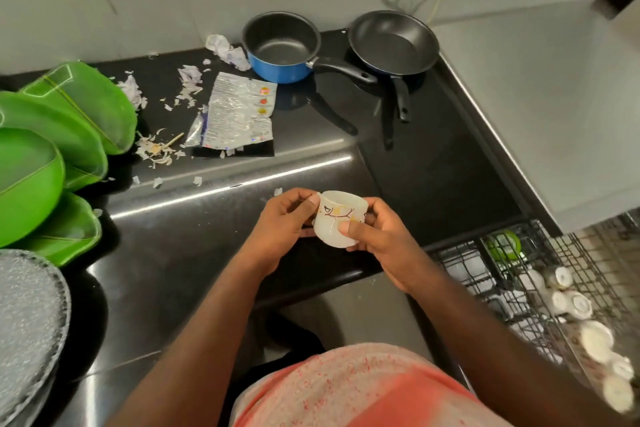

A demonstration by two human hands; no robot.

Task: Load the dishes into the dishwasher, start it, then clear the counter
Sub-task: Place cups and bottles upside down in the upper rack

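Two bare hands hold a small white cup with a brown branch pattern (337,218) low in the centre of the frame, above the front of a glossy black counter (173,253). The left hand (284,222) pinches one side near the rim. The right hand (377,246) wraps the other side, thumb across the front, probably steadying the cup to check it before loading. Its handle cannot be made out.

At lower right, a dark wire dishwasher rack (460,264) stands pulled out, carrying upturned white cups (595,340); it is blurred and cut off by the frame edge. Along the left edge, grey speckled plates (27,315) and leaning green leaf-shaped plates (52,149) are partly cropped.

Farther back lie pale vegetable peelings (156,149) and a crumpled silver foil wrapper (239,111). Farthest, a blue saucepan (280,45) and a black frying pan (393,42) sit by the marble wall, seemingly awaiting loading.
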